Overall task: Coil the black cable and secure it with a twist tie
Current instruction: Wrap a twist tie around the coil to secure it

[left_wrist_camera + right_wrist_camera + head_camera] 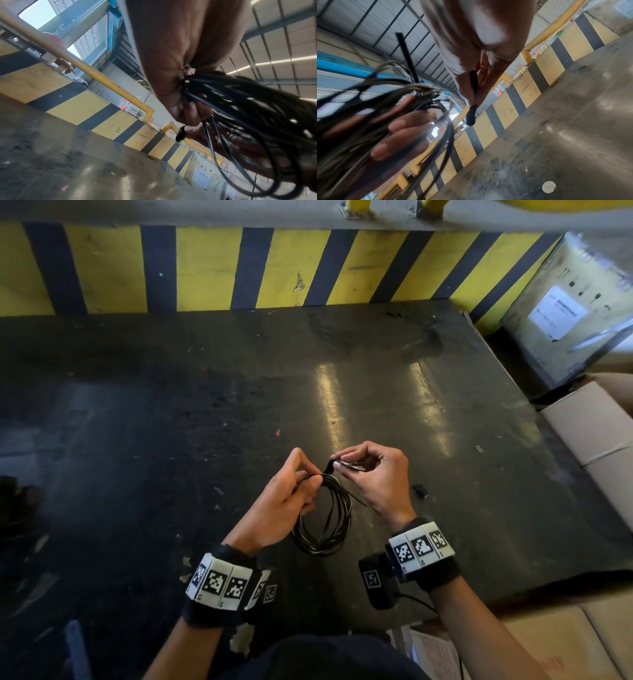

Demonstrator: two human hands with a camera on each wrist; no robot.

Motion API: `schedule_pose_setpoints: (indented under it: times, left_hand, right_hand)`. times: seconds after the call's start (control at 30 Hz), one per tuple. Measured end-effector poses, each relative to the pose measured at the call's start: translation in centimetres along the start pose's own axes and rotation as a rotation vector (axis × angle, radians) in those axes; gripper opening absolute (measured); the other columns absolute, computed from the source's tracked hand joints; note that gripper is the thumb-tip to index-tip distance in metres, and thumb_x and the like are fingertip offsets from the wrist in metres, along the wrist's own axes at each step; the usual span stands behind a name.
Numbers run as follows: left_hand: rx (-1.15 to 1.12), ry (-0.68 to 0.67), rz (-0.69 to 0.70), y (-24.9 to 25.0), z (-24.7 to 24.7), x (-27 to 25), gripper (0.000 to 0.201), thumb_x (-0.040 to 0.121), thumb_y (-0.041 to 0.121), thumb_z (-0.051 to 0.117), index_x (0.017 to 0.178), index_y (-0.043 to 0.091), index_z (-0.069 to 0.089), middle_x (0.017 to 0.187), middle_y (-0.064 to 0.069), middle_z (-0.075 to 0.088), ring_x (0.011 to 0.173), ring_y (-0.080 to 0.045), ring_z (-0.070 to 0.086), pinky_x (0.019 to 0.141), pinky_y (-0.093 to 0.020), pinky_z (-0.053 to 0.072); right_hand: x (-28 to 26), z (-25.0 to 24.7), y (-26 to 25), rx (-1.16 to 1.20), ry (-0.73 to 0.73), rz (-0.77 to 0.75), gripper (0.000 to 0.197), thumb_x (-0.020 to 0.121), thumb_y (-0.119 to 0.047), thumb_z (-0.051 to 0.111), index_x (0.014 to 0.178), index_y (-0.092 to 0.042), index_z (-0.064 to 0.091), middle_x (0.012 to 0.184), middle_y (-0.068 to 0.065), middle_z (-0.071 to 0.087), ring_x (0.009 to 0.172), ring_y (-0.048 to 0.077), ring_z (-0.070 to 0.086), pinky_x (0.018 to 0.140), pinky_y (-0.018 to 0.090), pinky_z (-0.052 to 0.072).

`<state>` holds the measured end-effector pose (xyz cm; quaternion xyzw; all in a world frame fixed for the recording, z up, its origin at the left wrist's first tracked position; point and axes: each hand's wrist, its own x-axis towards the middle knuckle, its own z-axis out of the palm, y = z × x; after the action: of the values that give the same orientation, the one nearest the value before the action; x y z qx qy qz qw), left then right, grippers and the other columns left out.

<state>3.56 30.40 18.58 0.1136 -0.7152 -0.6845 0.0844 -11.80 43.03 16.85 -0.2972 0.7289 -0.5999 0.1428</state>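
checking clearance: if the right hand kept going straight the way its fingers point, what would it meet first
Most likely the left hand, which pinches the top of the coiled cable. The right hand, pinching the tie, points left at it; depth is unclear.

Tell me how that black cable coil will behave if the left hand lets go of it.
The black cable coil is probably floppy: thin strands hang in a loose oval below the left hand, which pinches them at the top. With the tie in the right hand not yet closed round them, the loops would likely spring apart. It looks light.
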Motion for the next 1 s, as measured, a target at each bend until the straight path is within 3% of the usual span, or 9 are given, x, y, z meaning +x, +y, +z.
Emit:
schedule_pose_setpoints:
  times: [0.1,0.23,0.33,0.47,0.57,0.67,0.77,0.9,1.0]
  left_hand:
    - [-0.088,-0.009,0.022,0.3,-0.2,0.0,0.006,0.103,0.010,0.043,0.098,0.009,0.040,0.070,0.006,0.046,0.063,-0.011,0.043,0.056,-0.025,0.042]
    - [-0.105,-0.005,0.030,0.4,-0.5,0.0,0.007,0.101,0.012,0.044,0.098,0.007,0.039,0.071,0.003,0.046,0.063,-0.012,0.041,0.055,-0.025,0.040]
    - [-0.108,-0.005,0.025,0.3,-0.6,-0.1,0.006,0.102,0.010,0.043,0.100,0.006,0.039,0.070,0.007,0.052,0.064,-0.013,0.041,0.055,-0.026,0.039]
    - [-0.070,0.011,-0.008,0.3,-0.4,-0.2,0.008,0.106,0.000,0.040,0.100,0.005,0.039,0.069,0.011,0.060,0.064,-0.008,0.048,0.055,-0.026,0.039]
    - [-0.039,0.016,-0.020,0.4,-0.2,-0.3,0.005,0.105,0.000,0.040,0.101,0.002,0.039,0.072,0.009,0.063,0.065,-0.006,0.053,0.055,-0.024,0.042]
    - [0.002,0.036,-0.025,0.4,0.0,-0.1,0.007,0.105,0.003,0.044,0.103,-0.002,0.039,0.080,0.004,0.063,0.072,-0.023,0.052,0.060,-0.034,0.043]
    - [0.122,0.062,-0.011,0.0,0.2,0.1,0.006,0.105,0.008,0.047,0.102,0.005,0.042,0.078,0.014,0.066,0.067,-0.014,0.051,0.059,-0.033,0.043]
    - [0.178,0.119,0.018,0.0,0.5,0.2,0.008,0.105,0.012,0.049,0.100,0.008,0.044,0.079,0.017,0.068,0.064,-0.003,0.056,0.061,-0.026,0.045]
    - [0.138,0.149,0.025,0.3,0.5,0.4,0.013,0.102,0.018,0.052,0.094,0.011,0.046,0.076,0.009,0.064,0.066,-0.007,0.054,0.064,-0.034,0.044]
  right_hand:
    - [0.4,-0.2,-0.4,0.080,-0.132,0.124,0.016,0.071,0.002,0.088,0.079,0.001,0.075,0.088,0.016,0.079,0.086,0.027,0.079,0.085,0.037,0.063]
    - [0.7,-1.1,-1.2,0.168,-0.337,0.239,0.021,0.078,0.001,0.082,0.096,0.010,0.075,0.092,0.017,0.078,0.084,0.017,0.074,0.081,0.024,0.058]
    - [0.9,-1.7,-1.7,0.207,-0.456,0.345,0.023,0.086,-0.006,0.077,0.105,0.006,0.075,0.098,0.019,0.078,0.089,0.024,0.074,0.087,0.036,0.058]
    - [1.2,-2.0,-2.5,0.161,-0.537,0.430,0.028,0.098,-0.022,0.064,0.112,-0.001,0.075,0.103,0.019,0.079,0.091,0.025,0.076,0.086,0.031,0.059]
    - [0.9,-1.8,-2.8,0.056,-0.546,0.382,0.034,0.104,-0.026,0.053,0.115,-0.002,0.075,0.109,0.023,0.077,0.093,0.024,0.073,0.088,0.033,0.056]
    - [0.6,-1.5,-3.0,-0.021,-0.555,0.320,0.045,0.108,-0.030,0.043,0.108,0.004,0.074,0.106,0.028,0.075,0.091,0.036,0.072,0.095,0.045,0.054]
    - [0.4,-1.5,-3.7,-0.100,-0.609,0.281,0.056,0.107,-0.043,0.036,0.107,-0.002,0.075,0.102,0.019,0.078,0.102,0.039,0.071,0.104,0.055,0.049]
    - [0.0,-2.3,-5.2,-0.090,-0.672,0.263,0.039,0.102,-0.037,0.044,0.122,-0.016,0.071,0.111,0.005,0.078,0.110,0.019,0.071,0.106,0.039,0.049]
    - [-0.5,-2.9,-5.4,-0.179,-0.716,0.169,0.048,0.086,-0.027,0.066,0.134,-0.026,0.061,0.114,0.002,0.075,0.110,0.013,0.068,0.103,0.034,0.052]
